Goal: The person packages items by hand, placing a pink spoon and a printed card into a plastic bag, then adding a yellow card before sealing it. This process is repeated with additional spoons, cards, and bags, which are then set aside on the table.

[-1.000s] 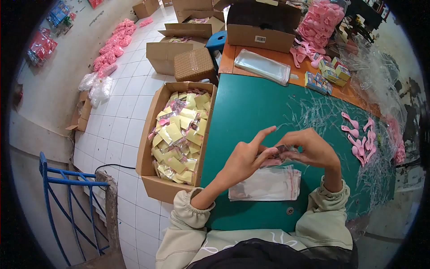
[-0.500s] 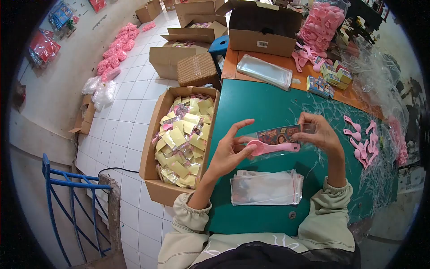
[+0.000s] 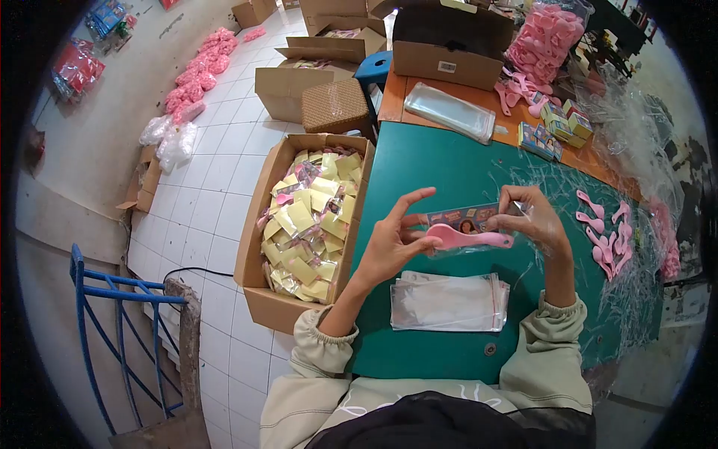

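Spoon (image 3: 479, 239): pink, held up over the green worktop (image 3: 419, 168), lying crosswise between two hands, bowl toward the left, handle toward the right.
Card (image 3: 451, 217): printed, mostly dark, showing just beyond the spoon's upper edge. Clear film (image 3: 456, 252) about it; from where I stand I cannot tell whether the spoon is inside that film or against it.
Left hand (image 3: 393, 243): thumb on the bowl end of the spoon, fingers gripping from behind; index finger raised, off the bundle.
Right hand (image 3: 529, 217): thumb and fingers closed in a pinch at the right end of the card and film.
Sleeves (image 3: 449, 305): clear, flat, in an uneven pile on the worktop, between the hands and the person's body.
Loose spoons (image 3: 601, 245): pink, clustered toward the right side, plastic scraps (image 3: 628, 314) strewn near them.
Packets (image 3: 303, 217): heaped in a cardboard carton (image 3: 273, 307) beside the worktop's left edge; pale yellow faces, bits of pink among them.
Far end: orange surface bearing a second pile of clear sleeves (image 3: 450, 112), small card stacks (image 3: 540, 141), an open box (image 3: 447, 66) and a bag of pink spoons (image 3: 546, 41).
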